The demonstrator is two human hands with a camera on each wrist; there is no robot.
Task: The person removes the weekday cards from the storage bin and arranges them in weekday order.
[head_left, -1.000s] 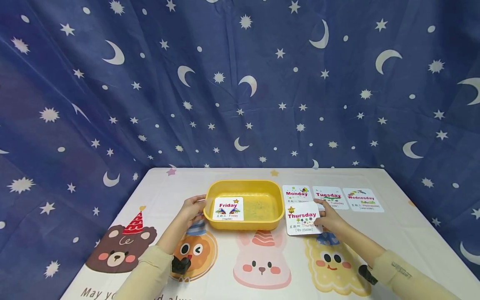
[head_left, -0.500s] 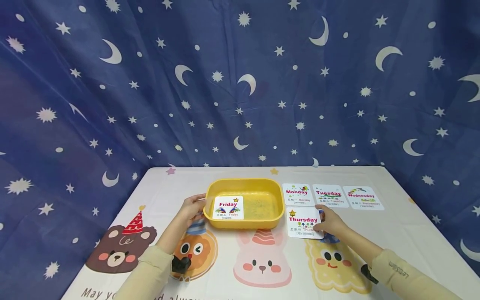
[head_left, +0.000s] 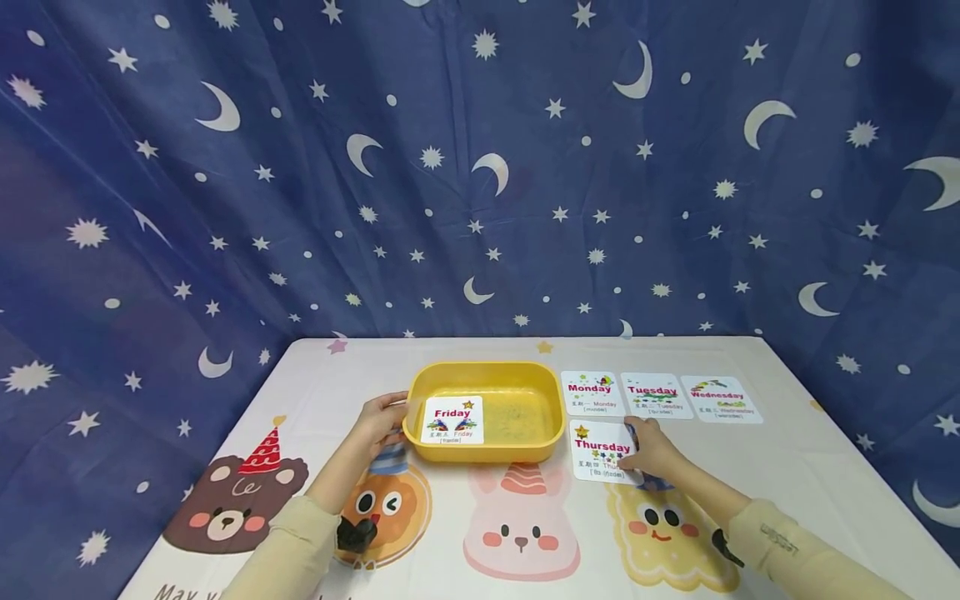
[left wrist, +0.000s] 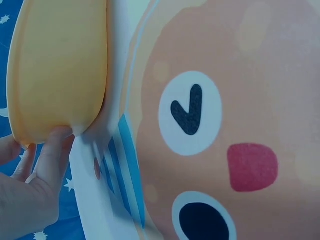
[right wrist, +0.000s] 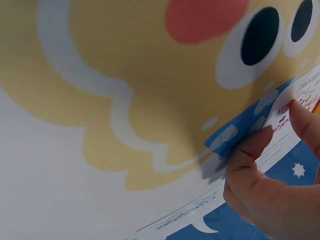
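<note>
A yellow plastic tray (head_left: 483, 452) stands on the table, with a white Friday card (head_left: 452, 429) lying in its left part. My left hand (head_left: 382, 423) holds the tray's left end, its fingertips (left wrist: 52, 137) against the wall. To the right of the tray, the square Thursday card (head_left: 592, 433) lies below the Monday card (head_left: 592, 407). My right hand (head_left: 654, 448) pinches the Thursday card's right edge between thumb and fingers. In the right wrist view, the thumb (right wrist: 302, 120) overlaps the card's printed face.
The Tuesday card (head_left: 656, 411) and Wednesday card (head_left: 722, 414) continue the row right of Monday. A cartoon-printed cloth (head_left: 521, 533) covers the table. Behind it hangs a blue curtain (head_left: 450, 167) with moons and stars.
My right hand has brought the Thursday card down from overlapping Monday to a spot just below it, leaving Monday fully visible. My left hand stays at the tray.
</note>
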